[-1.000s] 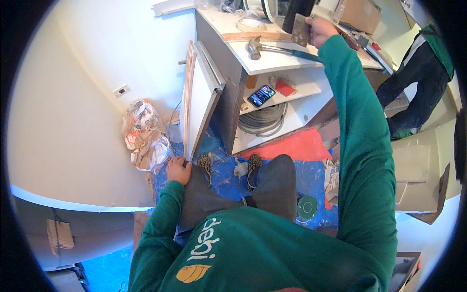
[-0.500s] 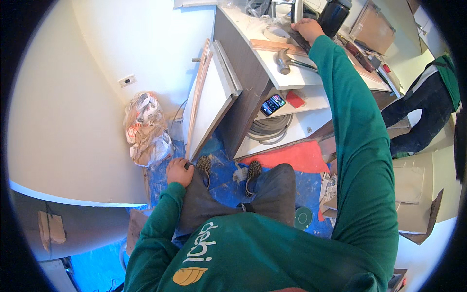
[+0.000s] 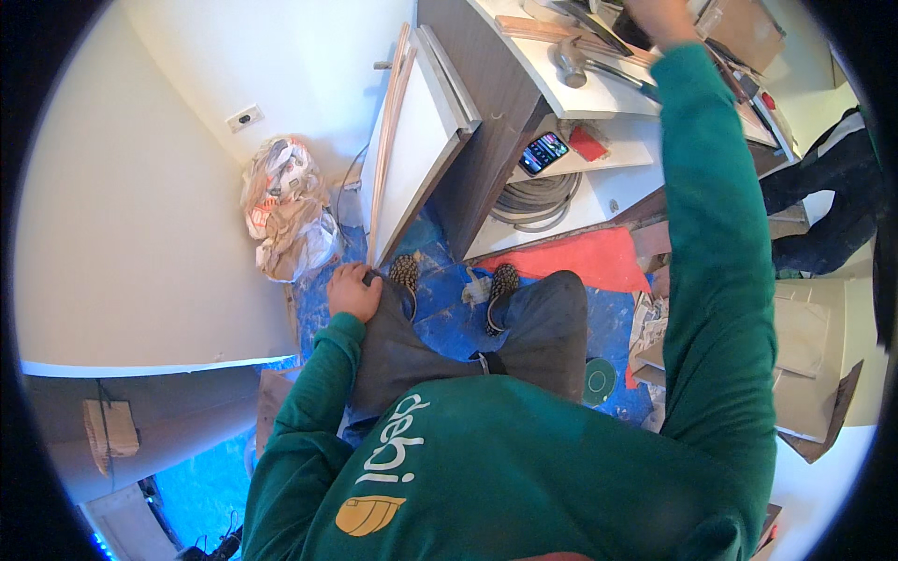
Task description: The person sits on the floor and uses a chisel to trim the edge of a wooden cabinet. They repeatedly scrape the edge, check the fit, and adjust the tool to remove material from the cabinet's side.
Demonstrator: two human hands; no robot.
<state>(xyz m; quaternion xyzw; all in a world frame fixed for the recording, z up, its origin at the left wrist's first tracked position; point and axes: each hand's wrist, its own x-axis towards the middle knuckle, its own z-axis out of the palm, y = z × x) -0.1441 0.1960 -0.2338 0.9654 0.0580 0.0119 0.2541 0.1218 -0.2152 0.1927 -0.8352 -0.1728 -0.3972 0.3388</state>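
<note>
My left hand [image 3: 354,292] rests on my left knee with its fingers curled. A small dark thing [image 3: 372,278] shows by its thumb, too small to name. At the top edge of the view, my right hand [image 3: 660,21] reaches over the white worktop [image 3: 608,93]; its fingers are cut off and blurred. Near that forearm lies a claw hammer [image 3: 571,64] with its head to the left. Behind the hammer are a light wooden strip [image 3: 533,28] and a dark flat bar [image 3: 599,28].
Below the worktop, a shelf holds a phone [image 3: 543,152] and a red piece [image 3: 587,143]; under it sits a coiled grey hose [image 3: 535,201]. A panel [image 3: 412,150] leans left of the cabinet, near a plastic bag [image 3: 292,210]. At right stands another person [image 3: 823,196].
My right hand has moved away from the dark bar, up and right toward the top edge. The view has shifted, so the worktop sits higher. My left hand stays on the knee.
</note>
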